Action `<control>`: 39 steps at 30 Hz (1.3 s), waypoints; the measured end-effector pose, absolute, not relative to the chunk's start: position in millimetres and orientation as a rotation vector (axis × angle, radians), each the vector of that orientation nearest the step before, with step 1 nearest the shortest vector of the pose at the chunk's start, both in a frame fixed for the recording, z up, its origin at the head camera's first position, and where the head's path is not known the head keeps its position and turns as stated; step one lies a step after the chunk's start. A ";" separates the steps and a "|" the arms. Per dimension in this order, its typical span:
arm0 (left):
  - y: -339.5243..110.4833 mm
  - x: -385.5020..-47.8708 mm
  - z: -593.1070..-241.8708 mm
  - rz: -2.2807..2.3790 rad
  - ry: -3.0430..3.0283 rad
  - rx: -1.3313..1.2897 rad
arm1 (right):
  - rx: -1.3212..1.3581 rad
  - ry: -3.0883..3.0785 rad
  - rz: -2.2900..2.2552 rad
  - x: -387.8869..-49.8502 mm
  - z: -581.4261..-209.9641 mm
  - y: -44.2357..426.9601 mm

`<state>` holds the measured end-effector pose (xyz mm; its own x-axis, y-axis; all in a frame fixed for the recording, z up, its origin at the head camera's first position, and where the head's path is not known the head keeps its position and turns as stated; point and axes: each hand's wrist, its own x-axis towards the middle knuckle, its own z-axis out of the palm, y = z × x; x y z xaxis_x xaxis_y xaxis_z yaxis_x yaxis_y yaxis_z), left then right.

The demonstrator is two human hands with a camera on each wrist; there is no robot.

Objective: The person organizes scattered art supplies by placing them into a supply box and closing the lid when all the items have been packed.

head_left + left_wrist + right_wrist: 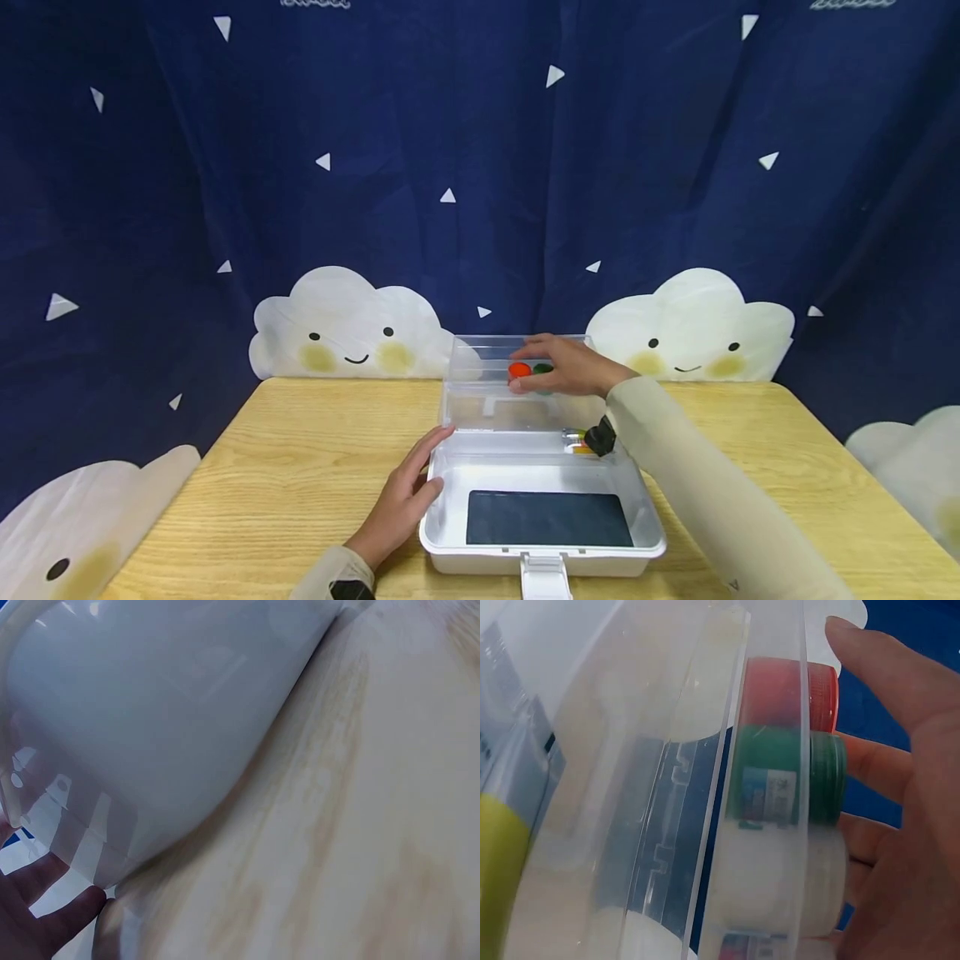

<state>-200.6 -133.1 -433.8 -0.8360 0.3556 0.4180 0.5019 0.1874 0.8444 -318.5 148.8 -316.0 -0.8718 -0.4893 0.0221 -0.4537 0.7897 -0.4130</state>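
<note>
A white storage box [450,562] stands on the table with its clear compartment tray [467,410] raised at the back. Against the box's left side rests my left hand [401,504], its fingers fairly straight; in the left wrist view the fingertips [75,915] touch near the rim. My right hand [570,367] reaches over the tray, thumb and fingers spread around a red-capped jar [519,371] and a green jar [542,368]. Seen from the right wrist, the red jar [780,694], green jar [769,769] and a whitish jar [757,877] sit in a row within the clear wall.
A dark rectangular panel [547,518] lies on the box's floor. Near the right wrist is a packet with yellow on it [576,440]. The front latch [545,575] hangs down. Behind the wooden table [322,450] is a navy curtain [480,167] with clouds.
</note>
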 end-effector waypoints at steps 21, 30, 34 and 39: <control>-149.5 -219.9 -452.8 -1.434 -2.388 -0.882 | -0.747 3.042 -0.787 -293.1 -320.6 182.7; -155.2 -235.4 -437.6 -1.267 -2.402 -0.892 | -0.681 3.047 -0.918 -279.7 -327.7 212.5; -153.3 -245.5 -433.2 -1.331 -2.376 -0.841 | -0.693 3.042 -1.042 -274.8 -337.5 229.6; -152.0 -260.4 -429.4 -1.455 -2.346 -0.771 | -0.657 2.990 -1.279 -273.7 -351.3 248.4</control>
